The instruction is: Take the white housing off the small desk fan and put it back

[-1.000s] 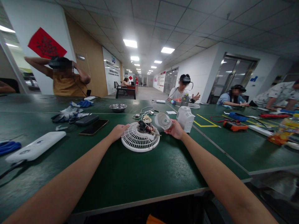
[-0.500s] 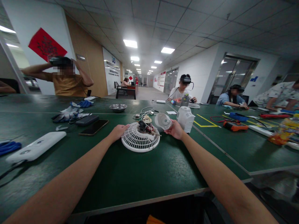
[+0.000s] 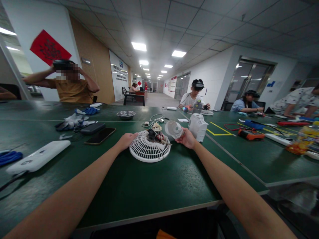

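A round white fan grille [image 3: 149, 153] lies on the green table, with a dark fan motor [image 3: 156, 135] and its wires on top. My left hand [image 3: 127, 140] grips the grille's left rim, fingers closed on the edge. In my right hand [image 3: 188, 138] is a white cup-shaped plastic cover [image 3: 173, 129], tilted with its open side showing, just right of the motor. A white plastic housing [image 3: 198, 127] stands upright behind my right hand. Past the motor lies a coiled white cable [image 3: 156, 118] with a plug.
To the left are a phone [image 3: 100, 136], a white power bank [image 3: 40, 156], a dark case [image 3: 93, 128] and gloves [image 3: 72, 122]. A metal bowl [image 3: 126, 115] sits further back. On the right lie an orange multimeter [image 3: 250, 134] and a bottle [image 3: 300, 141]. Several people sit around the table.
My hands, the grille and the cover stay where they were. At the far right, a seated person's hands and head have shifted slightly.
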`<state>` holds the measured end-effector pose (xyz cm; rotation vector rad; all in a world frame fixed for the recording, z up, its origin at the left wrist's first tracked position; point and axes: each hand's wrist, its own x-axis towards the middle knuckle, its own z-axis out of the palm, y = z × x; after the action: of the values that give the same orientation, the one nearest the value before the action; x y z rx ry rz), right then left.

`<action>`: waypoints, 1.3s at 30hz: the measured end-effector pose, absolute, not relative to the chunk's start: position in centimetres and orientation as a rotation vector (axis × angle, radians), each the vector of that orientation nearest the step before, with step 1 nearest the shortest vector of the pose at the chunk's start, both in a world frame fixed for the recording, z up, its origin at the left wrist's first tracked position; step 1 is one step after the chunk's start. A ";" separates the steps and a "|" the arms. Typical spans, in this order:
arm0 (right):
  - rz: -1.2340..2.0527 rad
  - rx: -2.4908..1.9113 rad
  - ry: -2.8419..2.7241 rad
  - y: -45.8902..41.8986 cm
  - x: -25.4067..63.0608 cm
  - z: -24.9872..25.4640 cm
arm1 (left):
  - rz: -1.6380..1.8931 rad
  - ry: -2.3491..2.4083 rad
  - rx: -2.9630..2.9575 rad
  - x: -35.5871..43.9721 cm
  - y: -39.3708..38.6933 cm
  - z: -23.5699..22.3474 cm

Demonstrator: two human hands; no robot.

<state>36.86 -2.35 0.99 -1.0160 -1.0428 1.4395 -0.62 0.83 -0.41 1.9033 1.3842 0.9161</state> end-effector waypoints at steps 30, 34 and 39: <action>0.268 -0.989 -2.064 -8.0 28.2 3.7 | 1.055 1.529 2.052 0.0 0.9 -0.2; 0.301 -1.016 -2.020 -7.9 28.1 3.5 | 1.094 1.207 2.265 1.3 -1.0 1.1; 0.464 -1.021 -1.903 -7.6 28.2 2.9 | 0.928 1.157 2.471 2.7 -2.4 2.6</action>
<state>28.23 -7.64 2.94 -1.0214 -1.9031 0.4641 2.69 -2.43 2.57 2.4705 1.1569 0.9281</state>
